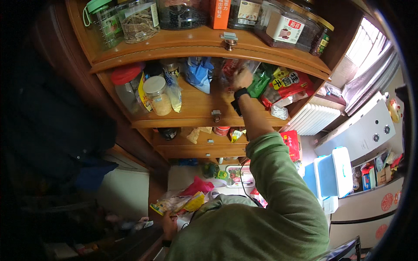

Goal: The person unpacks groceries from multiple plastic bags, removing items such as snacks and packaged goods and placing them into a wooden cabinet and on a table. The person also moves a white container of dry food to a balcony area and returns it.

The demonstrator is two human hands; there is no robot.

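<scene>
My right hand [243,79] reaches into the middle shelf of a wooden cabinet [202,104] and is at a red and clear plastic package [228,70]; blur hides whether its fingers grip it. A green plastic bag [260,81] lies just right of that hand, beside a red bag of dried longan [287,86]. To the left a blue plastic bag [200,73] sits on the same shelf. Low in the view, my left hand [169,225] is closed on yellow and clear plastic packaging [179,204], with a pink bag [199,186] beside it.
A lidded jar [158,96] and a red-lidded container [127,74] stand at the shelf's left. Jars and an orange box [220,14] fill the shelf above. A small clear box [279,112] is at the shelf's right edge. Blue storage boxes [333,173] and a white radiator [313,119] stand right.
</scene>
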